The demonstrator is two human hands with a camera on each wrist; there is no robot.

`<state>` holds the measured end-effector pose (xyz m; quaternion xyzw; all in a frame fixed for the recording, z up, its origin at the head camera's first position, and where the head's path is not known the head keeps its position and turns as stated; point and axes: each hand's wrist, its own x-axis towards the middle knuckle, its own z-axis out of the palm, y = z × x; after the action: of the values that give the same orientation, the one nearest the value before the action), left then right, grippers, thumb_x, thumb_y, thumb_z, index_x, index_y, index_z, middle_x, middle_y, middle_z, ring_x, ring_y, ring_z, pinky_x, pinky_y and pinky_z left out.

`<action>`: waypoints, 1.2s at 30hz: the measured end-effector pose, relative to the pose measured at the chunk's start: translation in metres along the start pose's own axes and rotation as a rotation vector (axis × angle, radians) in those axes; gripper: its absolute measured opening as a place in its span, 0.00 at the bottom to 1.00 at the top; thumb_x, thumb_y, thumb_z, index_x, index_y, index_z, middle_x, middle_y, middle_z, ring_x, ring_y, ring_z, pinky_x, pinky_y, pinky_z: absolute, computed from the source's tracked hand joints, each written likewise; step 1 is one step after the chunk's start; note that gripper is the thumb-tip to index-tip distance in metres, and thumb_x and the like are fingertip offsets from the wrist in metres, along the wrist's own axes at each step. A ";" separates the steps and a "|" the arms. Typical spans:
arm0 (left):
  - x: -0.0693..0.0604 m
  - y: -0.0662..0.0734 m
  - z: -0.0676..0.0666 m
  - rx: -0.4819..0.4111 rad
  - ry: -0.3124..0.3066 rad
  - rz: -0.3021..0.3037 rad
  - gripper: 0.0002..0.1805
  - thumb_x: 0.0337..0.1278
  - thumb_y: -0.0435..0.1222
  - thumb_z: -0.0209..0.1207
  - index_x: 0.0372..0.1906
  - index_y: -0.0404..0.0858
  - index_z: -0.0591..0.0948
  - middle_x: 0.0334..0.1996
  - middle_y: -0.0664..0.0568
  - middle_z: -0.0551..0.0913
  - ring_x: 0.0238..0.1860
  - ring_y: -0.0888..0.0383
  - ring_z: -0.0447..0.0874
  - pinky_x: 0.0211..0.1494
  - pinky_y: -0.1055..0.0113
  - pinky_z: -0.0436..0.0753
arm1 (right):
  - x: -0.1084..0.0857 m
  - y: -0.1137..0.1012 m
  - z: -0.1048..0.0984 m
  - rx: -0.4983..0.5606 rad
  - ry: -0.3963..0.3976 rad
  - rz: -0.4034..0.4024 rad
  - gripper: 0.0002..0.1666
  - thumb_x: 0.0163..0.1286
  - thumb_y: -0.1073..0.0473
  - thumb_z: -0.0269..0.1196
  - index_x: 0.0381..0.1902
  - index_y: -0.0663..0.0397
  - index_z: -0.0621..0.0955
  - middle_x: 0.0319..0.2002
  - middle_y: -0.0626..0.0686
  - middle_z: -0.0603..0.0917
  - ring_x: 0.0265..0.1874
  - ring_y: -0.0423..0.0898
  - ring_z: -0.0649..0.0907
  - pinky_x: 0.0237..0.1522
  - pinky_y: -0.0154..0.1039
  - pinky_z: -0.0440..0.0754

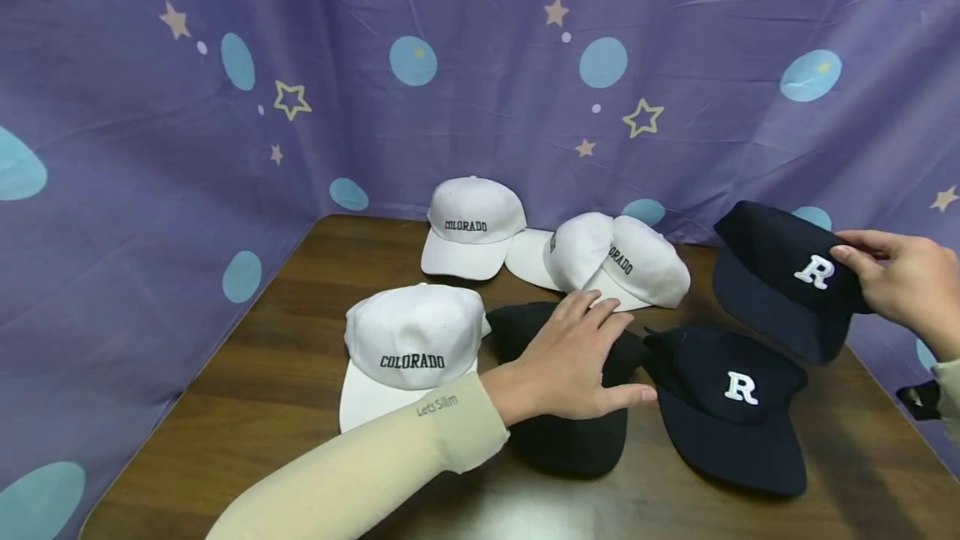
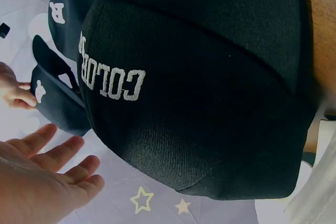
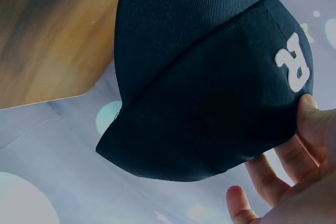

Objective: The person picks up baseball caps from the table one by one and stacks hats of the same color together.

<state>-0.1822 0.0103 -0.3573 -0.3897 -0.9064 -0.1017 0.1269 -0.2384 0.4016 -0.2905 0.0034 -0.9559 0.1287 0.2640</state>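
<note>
My right hand (image 1: pixel 911 277) pinches the crown of a navy baseball cap (image 1: pixel 772 273) with a white R, thumb on the front. That cap is tilted and held up at the table's right side. Below it, another navy R cap (image 1: pixel 731 436) lies with its brim toward me. My left hand (image 1: pixel 573 357) hovers over a black cap (image 1: pixel 573 448), fingers spread and holding nothing. White COLORADO lettering shows on this black cap (image 2: pixel 194 108) in the left wrist view, where the left hand (image 2: pixel 47 177) appears apart from it.
At the front left sits a white COLORADO cap (image 1: pixel 416 336), partly behind my left sleeve. Another white cap (image 1: pixel 476 211) stands at the back, beside two overlapping white caps (image 1: pixel 577 244). A purple curtain (image 1: pixel 495 107) hangs behind the wooden table (image 1: pixel 247 382).
</note>
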 end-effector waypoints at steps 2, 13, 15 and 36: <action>0.001 0.001 0.000 -0.013 -0.003 -0.022 0.49 0.61 0.74 0.48 0.75 0.43 0.68 0.73 0.49 0.68 0.77 0.46 0.56 0.82 0.54 0.49 | -0.005 -0.004 -0.004 0.004 -0.008 -0.010 0.20 0.79 0.58 0.59 0.54 0.74 0.80 0.47 0.80 0.80 0.36 0.75 0.82 0.23 0.50 0.77; -0.001 0.004 0.004 -0.019 0.058 -0.084 0.46 0.63 0.72 0.49 0.72 0.41 0.71 0.68 0.49 0.72 0.74 0.47 0.61 0.81 0.54 0.54 | -0.035 -0.023 -0.017 0.019 -0.016 -0.164 0.18 0.76 0.58 0.64 0.51 0.71 0.82 0.40 0.78 0.83 0.32 0.74 0.82 0.24 0.47 0.72; -0.002 0.004 0.004 -0.028 0.050 -0.096 0.46 0.63 0.71 0.49 0.72 0.41 0.71 0.69 0.48 0.71 0.75 0.46 0.60 0.81 0.52 0.53 | -0.041 -0.025 -0.017 0.018 -0.008 -0.204 0.17 0.74 0.59 0.65 0.50 0.70 0.83 0.37 0.77 0.84 0.27 0.71 0.82 0.21 0.43 0.71; -0.003 0.002 0.003 -0.010 0.066 -0.098 0.46 0.63 0.72 0.48 0.69 0.41 0.73 0.67 0.49 0.73 0.73 0.46 0.62 0.80 0.53 0.54 | -0.081 -0.031 -0.015 0.043 0.053 -0.527 0.11 0.63 0.68 0.72 0.44 0.61 0.88 0.36 0.62 0.88 0.23 0.35 0.77 0.24 0.26 0.63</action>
<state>-0.1789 0.0107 -0.3612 -0.3418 -0.9193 -0.1250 0.1497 -0.1584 0.3709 -0.3114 0.2543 -0.9118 0.0759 0.3134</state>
